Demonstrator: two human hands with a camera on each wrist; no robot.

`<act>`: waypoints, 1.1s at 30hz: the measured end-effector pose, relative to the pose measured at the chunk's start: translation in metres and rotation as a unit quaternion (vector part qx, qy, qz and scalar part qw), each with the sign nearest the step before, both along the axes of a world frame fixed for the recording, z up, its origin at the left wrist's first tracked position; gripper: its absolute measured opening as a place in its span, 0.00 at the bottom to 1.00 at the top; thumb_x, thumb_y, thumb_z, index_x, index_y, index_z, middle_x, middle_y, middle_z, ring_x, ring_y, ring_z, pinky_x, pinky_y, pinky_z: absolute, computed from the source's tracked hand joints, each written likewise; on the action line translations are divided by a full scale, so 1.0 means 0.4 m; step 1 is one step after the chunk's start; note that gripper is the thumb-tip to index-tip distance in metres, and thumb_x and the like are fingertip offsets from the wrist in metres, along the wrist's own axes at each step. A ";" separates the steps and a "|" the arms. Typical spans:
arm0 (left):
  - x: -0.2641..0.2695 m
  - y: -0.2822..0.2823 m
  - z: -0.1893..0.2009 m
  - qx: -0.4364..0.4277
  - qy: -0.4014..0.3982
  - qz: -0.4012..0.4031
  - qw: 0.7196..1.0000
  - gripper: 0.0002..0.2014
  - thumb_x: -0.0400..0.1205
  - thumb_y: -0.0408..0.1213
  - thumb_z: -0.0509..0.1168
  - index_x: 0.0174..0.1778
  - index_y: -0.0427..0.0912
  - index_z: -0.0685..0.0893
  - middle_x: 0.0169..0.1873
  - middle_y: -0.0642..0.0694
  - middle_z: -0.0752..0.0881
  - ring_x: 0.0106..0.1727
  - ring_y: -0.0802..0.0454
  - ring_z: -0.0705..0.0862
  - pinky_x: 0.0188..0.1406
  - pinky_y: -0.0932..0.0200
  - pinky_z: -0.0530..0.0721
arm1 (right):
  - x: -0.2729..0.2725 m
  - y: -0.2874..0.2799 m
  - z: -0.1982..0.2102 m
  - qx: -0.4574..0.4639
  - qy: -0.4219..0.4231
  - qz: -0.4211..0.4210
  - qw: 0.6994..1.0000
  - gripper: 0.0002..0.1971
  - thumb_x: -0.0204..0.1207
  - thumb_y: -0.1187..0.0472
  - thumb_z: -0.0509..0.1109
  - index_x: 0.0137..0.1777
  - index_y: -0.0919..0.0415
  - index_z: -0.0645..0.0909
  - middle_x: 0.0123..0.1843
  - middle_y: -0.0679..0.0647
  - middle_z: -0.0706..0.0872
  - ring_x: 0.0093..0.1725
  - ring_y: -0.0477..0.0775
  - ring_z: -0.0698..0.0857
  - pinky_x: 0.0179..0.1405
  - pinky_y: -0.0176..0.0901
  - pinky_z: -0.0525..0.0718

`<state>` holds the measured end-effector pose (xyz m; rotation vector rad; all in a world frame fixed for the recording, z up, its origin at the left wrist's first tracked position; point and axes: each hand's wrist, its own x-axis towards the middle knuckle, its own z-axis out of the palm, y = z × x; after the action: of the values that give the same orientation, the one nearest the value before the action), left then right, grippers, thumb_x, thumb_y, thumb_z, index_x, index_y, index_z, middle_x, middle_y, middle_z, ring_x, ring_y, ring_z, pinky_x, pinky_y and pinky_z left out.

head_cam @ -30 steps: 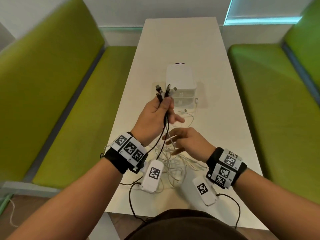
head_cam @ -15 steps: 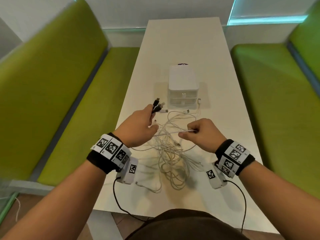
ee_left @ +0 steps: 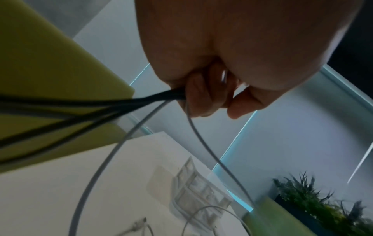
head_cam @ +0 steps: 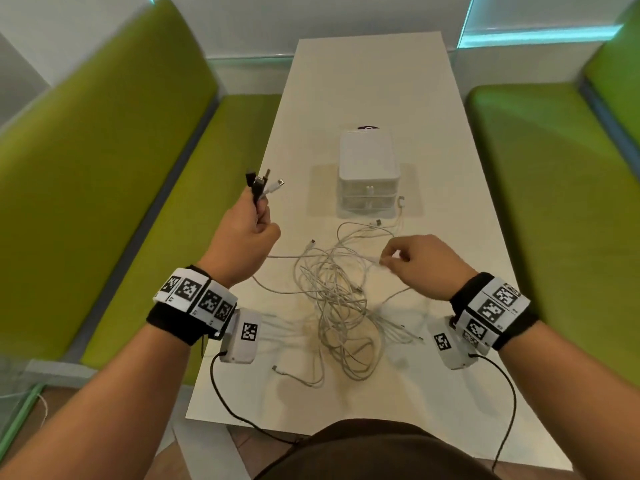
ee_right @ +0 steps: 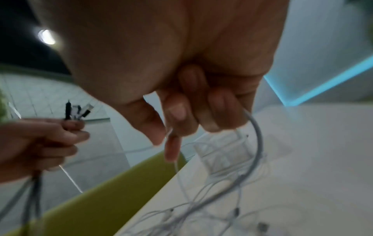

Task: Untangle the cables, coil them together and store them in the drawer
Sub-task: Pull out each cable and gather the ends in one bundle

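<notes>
A tangle of white cables [head_cam: 341, 306] lies on the white table [head_cam: 450, 237] in front of me. My left hand [head_cam: 247, 226] is raised over the table's left edge and grips a bunch of cable ends [head_cam: 263, 185], black and white, whose plugs stick up above the fist; the left wrist view shows the black cables [ee_left: 101, 103] and white cables trailing down from the fist [ee_left: 203, 95]. My right hand [head_cam: 412, 258] pinches one white cable [ee_right: 256, 135] above the tangle. A small white drawer unit [head_cam: 369, 174] stands behind the tangle with its drawers closed.
Green benches run along both sides, the left one [head_cam: 104, 202] and the right one [head_cam: 554, 202]. A loose white plug [head_cam: 401, 202] lies beside the drawer unit. A dark object [head_cam: 367, 127] peeks out behind the unit. A plant [ee_left: 315, 207] shows in the left wrist view.
My left hand has moved left and away from the right hand, carrying the cable ends. My right hand dropped to the tangle, took a white cable and shifted right.
</notes>
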<state>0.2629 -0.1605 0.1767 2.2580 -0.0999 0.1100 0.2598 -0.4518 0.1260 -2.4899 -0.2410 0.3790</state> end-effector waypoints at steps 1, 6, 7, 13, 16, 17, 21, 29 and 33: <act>0.002 0.000 0.001 0.023 -0.004 0.004 1.000 0.13 0.80 0.24 0.62 0.42 0.45 0.66 0.31 0.51 0.69 0.26 0.60 0.67 0.26 0.69 0.69 | 0.006 -0.011 0.001 -0.035 -0.034 -0.028 0.998 0.12 0.81 0.43 0.69 0.42 0.47 0.87 0.29 0.45 0.82 0.32 0.48 0.80 0.36 0.44 0.74; 0.003 0.022 0.002 0.050 -0.001 0.038 0.998 0.11 0.80 0.25 0.63 0.44 0.44 0.68 0.32 0.51 0.71 0.27 0.59 0.68 0.25 0.69 0.68 | 0.022 -0.039 0.000 -0.156 -0.080 -0.074 0.982 0.40 0.67 0.17 0.61 0.22 0.57 0.69 0.20 0.48 0.72 0.24 0.52 0.76 0.27 0.42 0.70; 0.006 0.031 0.005 0.048 0.000 0.049 0.998 0.12 0.80 0.25 0.63 0.43 0.45 0.68 0.32 0.51 0.71 0.29 0.56 0.68 0.25 0.68 0.68 | 0.019 -0.041 0.000 -0.148 -0.069 -0.081 0.983 0.41 0.63 0.14 0.61 0.22 0.56 0.68 0.20 0.49 0.72 0.24 0.53 0.75 0.27 0.43 0.71; 0.004 0.037 0.002 0.052 0.028 0.011 0.998 0.14 0.82 0.26 0.62 0.41 0.48 0.66 0.32 0.53 0.70 0.24 0.62 0.69 0.22 0.70 0.67 | 0.011 -0.038 -0.019 -0.079 -0.006 -0.092 0.993 0.39 0.68 0.21 0.66 0.25 0.58 0.64 0.21 0.52 0.67 0.24 0.56 0.74 0.28 0.44 0.69; -0.002 0.025 -0.006 0.030 0.044 -0.031 0.998 0.15 0.84 0.28 0.63 0.41 0.51 0.65 0.34 0.55 0.69 0.26 0.62 0.69 0.26 0.70 0.68 | -0.010 -0.025 -0.034 0.098 0.176 -0.059 0.978 0.31 0.81 0.36 0.67 0.37 0.68 0.83 0.32 0.62 0.85 0.31 0.69 0.89 0.32 0.55 0.89; -0.004 0.018 -0.004 0.030 0.040 -0.043 0.998 0.16 0.84 0.29 0.63 0.41 0.51 0.65 0.34 0.55 0.69 0.26 0.61 0.68 0.27 0.69 0.68 | -0.023 -0.009 -0.035 0.142 0.232 -0.027 0.962 0.28 0.85 0.41 0.65 0.42 0.69 0.86 0.37 0.63 0.87 0.34 0.69 0.90 0.36 0.60 0.92; -0.001 -0.003 0.026 0.016 0.004 -0.049 0.999 0.15 0.84 0.28 0.63 0.42 0.51 0.64 0.35 0.51 0.71 0.28 0.60 0.67 0.30 0.66 0.70 | -0.052 0.060 -0.038 0.060 0.209 0.177 0.960 0.14 0.80 0.42 0.72 0.43 0.50 0.90 0.37 0.41 0.89 0.36 0.39 0.85 0.44 0.40 0.85; -0.024 -0.068 0.042 -0.078 0.079 -0.168 0.980 0.10 0.76 0.32 0.62 0.41 0.48 0.66 0.36 0.44 0.72 0.31 0.50 0.70 0.33 0.45 0.73 | 0.021 0.135 0.031 0.124 -0.111 0.011 0.986 0.20 0.78 0.35 0.70 0.40 0.52 0.83 0.37 0.48 0.83 0.37 0.49 0.82 0.41 0.52 0.83; -0.039 -0.111 0.040 -0.161 0.095 -0.209 0.960 0.12 0.74 0.25 0.58 0.41 0.47 0.65 0.33 0.46 0.69 0.30 0.48 0.66 0.29 0.55 0.69 | 0.007 0.201 0.032 0.350 0.137 -0.075 0.924 0.04 0.88 0.57 0.63 0.58 0.51 0.78 0.37 0.63 0.88 0.25 0.66 0.87 0.33 0.80 0.87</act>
<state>0.2473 -0.2049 0.1928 1.8675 -0.4212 -0.2970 0.2625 -0.3712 0.1389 -1.7142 -0.0510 0.4725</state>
